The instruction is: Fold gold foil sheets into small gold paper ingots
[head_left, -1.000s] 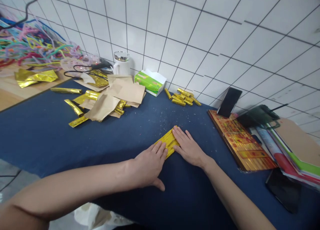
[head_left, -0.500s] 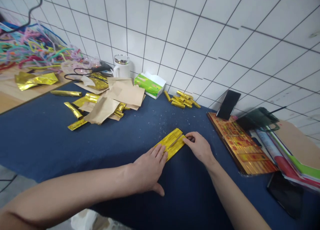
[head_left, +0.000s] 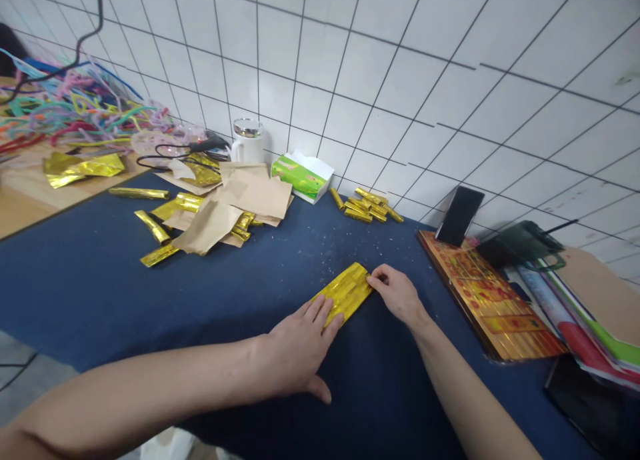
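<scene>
A folded strip of gold foil paper (head_left: 353, 288) lies slantwise on the dark blue cloth between my hands. My left hand (head_left: 303, 343) rests flat on its lower left end, fingers stretched and thumb spread away. At the upper right end, my right hand (head_left: 397, 292) pinches the edge of the foil between thumb and fingertips. The lower left end of the strip is hidden under my left fingers.
Small gold rolls (head_left: 367, 205) lie by the tiled wall, beside a green tissue pack (head_left: 301, 178) and a white mug (head_left: 247, 143). Brown paper sheets (head_left: 210, 227) and gold pieces lie left. A phone (head_left: 460, 215) leans above red-gold printed sheets (head_left: 487, 293) at right.
The dark gap along the middle of the foil strip has closed, and its folded edges now lie together. My left hand has shifted slightly on it. The camera view has moved a little.
</scene>
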Demonstrator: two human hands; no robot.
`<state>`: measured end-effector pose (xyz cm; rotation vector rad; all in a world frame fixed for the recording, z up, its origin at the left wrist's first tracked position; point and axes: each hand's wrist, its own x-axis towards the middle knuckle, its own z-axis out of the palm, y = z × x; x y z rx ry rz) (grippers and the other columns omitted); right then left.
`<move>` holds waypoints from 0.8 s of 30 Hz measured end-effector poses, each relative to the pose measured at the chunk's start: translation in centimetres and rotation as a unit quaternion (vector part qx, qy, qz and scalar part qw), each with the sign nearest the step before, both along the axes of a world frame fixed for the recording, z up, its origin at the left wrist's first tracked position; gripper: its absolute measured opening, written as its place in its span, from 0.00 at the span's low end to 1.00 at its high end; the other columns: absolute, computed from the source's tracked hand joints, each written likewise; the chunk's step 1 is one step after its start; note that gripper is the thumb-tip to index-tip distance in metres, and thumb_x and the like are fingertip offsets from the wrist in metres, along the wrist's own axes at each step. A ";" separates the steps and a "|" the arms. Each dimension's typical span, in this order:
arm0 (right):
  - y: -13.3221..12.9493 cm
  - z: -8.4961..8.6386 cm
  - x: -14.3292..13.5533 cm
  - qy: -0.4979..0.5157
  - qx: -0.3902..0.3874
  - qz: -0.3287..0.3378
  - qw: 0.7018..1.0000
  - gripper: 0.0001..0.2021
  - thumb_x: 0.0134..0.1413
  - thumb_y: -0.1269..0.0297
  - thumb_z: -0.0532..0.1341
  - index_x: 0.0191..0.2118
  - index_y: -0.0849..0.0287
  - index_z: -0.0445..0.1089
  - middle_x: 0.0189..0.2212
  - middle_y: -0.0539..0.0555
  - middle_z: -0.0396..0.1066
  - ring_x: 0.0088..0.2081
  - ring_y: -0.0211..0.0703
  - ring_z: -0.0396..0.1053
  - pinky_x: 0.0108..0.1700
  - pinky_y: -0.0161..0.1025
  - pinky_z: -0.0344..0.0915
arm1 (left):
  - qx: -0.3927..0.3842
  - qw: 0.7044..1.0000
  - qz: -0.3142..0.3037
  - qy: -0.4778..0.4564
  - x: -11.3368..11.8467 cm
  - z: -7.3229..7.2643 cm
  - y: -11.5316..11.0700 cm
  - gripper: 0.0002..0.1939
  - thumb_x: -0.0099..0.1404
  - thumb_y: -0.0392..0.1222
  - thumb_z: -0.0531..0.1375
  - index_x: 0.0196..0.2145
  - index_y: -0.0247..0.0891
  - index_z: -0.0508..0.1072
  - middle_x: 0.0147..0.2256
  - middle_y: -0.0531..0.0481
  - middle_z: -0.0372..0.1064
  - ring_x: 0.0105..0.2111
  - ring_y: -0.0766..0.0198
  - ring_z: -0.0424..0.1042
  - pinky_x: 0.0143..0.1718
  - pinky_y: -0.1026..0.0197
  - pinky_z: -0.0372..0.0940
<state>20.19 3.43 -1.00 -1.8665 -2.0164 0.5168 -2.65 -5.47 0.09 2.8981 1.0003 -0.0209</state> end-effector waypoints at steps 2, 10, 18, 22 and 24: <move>0.0 0.2 -0.3 -0.028 -0.002 -0.003 1.000 0.06 0.46 0.60 0.54 0.26 0.55 0.65 0.24 0.48 0.69 0.27 0.41 0.66 0.29 0.36 0.58 | 0.002 1.000 0.003 0.000 0.0 -0.1 0.0 0.52 0.48 0.70 0.51 0.57 0.22 0.51 0.57 0.27 0.46 0.58 0.45 0.45 0.56 0.50 0.44; -0.1 0.3 -0.4 -0.069 -0.002 0.010 0.998 0.05 0.47 0.62 0.53 0.26 0.54 0.65 0.25 0.48 0.69 0.28 0.41 0.66 0.28 0.36 0.57 | -0.003 1.000 0.004 0.021 0.1 0.4 -0.1 0.51 0.49 0.69 0.51 0.57 0.23 0.52 0.58 0.31 0.44 0.59 0.45 0.43 0.56 0.50 0.44; -0.3 0.1 -0.5 -0.072 0.002 0.008 0.997 0.05 0.47 0.61 0.54 0.28 0.54 0.65 0.25 0.48 0.69 0.28 0.41 0.67 0.30 0.37 0.60 | 0.009 1.000 -0.002 0.003 0.0 -0.3 -0.1 0.51 0.49 0.69 0.50 0.57 0.23 0.52 0.58 0.33 0.46 0.59 0.44 0.42 0.56 0.49 0.44; -1.0 0.8 -1.1 -0.061 0.085 -0.010 0.994 0.12 0.50 0.58 0.52 0.38 0.56 0.67 0.34 0.53 0.71 0.37 0.47 0.69 0.38 0.43 0.64 | 0.010 1.000 -0.004 0.000 0.0 -0.3 -0.1 0.50 0.49 0.69 0.51 0.57 0.24 0.53 0.58 0.33 0.47 0.58 0.45 0.44 0.56 0.50 0.45; -1.4 2.0 -1.6 -0.003 0.132 0.011 0.991 0.18 0.54 0.56 0.50 0.48 0.57 0.63 0.46 0.57 0.67 0.47 0.49 0.64 0.47 0.47 0.61 | 0.011 1.000 -0.007 0.003 0.0 -0.2 -0.1 0.50 0.49 0.69 0.51 0.57 0.24 0.53 0.58 0.33 0.47 0.58 0.45 0.44 0.56 0.50 0.44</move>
